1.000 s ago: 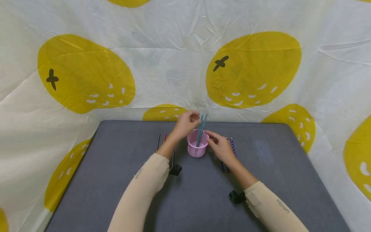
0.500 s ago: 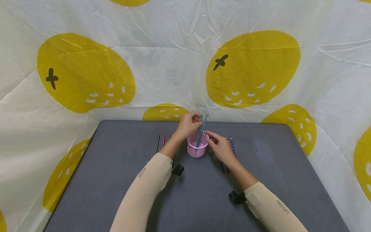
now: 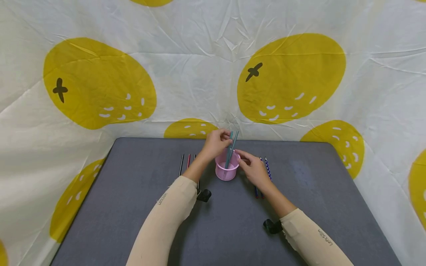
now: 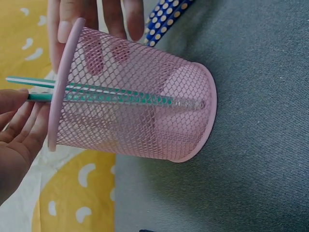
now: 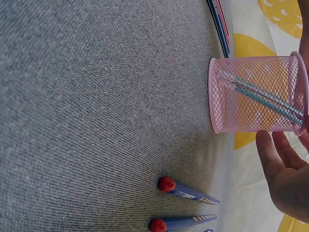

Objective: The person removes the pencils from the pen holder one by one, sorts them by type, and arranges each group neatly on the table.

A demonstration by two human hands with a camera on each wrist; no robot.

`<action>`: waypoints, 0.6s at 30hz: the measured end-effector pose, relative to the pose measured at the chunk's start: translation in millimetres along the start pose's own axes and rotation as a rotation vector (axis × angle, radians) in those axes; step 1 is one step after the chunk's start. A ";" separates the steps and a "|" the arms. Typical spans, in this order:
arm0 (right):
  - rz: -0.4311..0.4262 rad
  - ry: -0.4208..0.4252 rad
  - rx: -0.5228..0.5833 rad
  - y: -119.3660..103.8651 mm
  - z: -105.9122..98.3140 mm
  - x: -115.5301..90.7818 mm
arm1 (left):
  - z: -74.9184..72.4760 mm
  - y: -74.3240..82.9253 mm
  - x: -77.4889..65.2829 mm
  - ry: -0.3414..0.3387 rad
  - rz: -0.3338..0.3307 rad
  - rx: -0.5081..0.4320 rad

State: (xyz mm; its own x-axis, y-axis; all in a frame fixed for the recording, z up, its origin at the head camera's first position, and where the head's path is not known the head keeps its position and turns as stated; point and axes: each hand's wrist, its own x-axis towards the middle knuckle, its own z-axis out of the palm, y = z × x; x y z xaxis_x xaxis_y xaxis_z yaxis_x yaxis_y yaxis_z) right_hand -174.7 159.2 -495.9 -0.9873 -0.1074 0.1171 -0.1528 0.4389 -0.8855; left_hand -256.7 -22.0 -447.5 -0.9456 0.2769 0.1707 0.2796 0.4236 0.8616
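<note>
A pink mesh pencil cup (image 3: 226, 173) stands upright near the back of the table. Two green pencils (image 4: 120, 96) lean inside it, their upper ends above the rim. My left hand (image 3: 214, 143) is over the cup's left side and pinches the top of one green pencil between thumb and fingers. From the right, my right hand (image 3: 254, 170) holds the cup at its rim. The left wrist view shows right fingers (image 4: 113, 19) against the mesh; the right wrist view shows the right hand's fingertips (image 5: 264, 140) at the cup's side.
Blue dotted pencils (image 5: 188, 192) with red ends lie right of the cup, partly under my right forearm. Black and red pencils (image 3: 188, 161) lie on the left, partly behind my left arm. A white cloth with yellow shapes (image 3: 193, 88) hangs behind the grey table (image 3: 139, 162).
My left hand has shifted slightly right, its fingertips coming to the top of a green pencil. My right hand and the cup have stayed put.
</note>
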 end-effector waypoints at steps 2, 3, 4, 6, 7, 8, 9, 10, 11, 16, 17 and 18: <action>0.002 0.002 0.000 0.1 -0.3 0.4 | -1.6 1.9 -0.5 0.000 0.006 -0.017; 0.002 0.003 -0.002 0.0 -0.4 0.7 | -2.5 3.0 -0.8 0.001 0.011 -0.027; 0.004 0.005 -0.002 -0.2 -0.4 0.9 | -3.5 4.0 -1.0 0.003 0.016 -0.039; 0.007 0.004 -0.005 -0.6 -0.4 1.2 | -5.7 6.4 -2.2 0.007 0.028 -0.057; 0.010 0.003 -0.004 -0.9 -0.4 1.3 | -7.0 8.0 -3.1 0.009 0.033 -0.061; 0.010 0.000 -0.004 -0.8 -0.5 1.2 | -8.0 9.4 -4.0 0.013 0.037 -0.067; 0.013 -0.003 -0.003 -0.8 -0.8 1.1 | -9.0 10.8 -4.9 0.018 0.043 -0.076; 0.017 -0.003 0.000 -0.8 -1.0 1.0 | -10.0 12.6 -5.9 0.027 0.045 -0.084; 0.018 -0.006 0.001 -0.7 -1.2 1.0 | -11.3 14.5 -7.0 0.034 0.049 -0.094; 0.016 -0.004 0.002 -0.9 -1.9 1.8 | -20.7 25.4 -12.5 0.080 0.084 -0.141; 0.016 -0.004 0.002 -0.9 -2.0 2.1 | -23.2 27.3 -13.2 0.087 0.092 -0.150; 0.015 -0.002 0.004 -0.8 -2.0 2.2 | -25.8 29.2 -13.8 0.095 0.101 -0.156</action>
State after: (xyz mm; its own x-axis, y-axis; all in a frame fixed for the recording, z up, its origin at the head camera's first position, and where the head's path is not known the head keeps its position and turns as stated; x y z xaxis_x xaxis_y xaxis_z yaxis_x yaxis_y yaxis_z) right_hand -176.8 160.4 -494.0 -0.9894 -0.1028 0.1024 -0.1374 0.4368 -0.8890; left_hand -239.7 -35.7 -412.4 -0.9277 0.2249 0.2979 0.3514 0.2571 0.9002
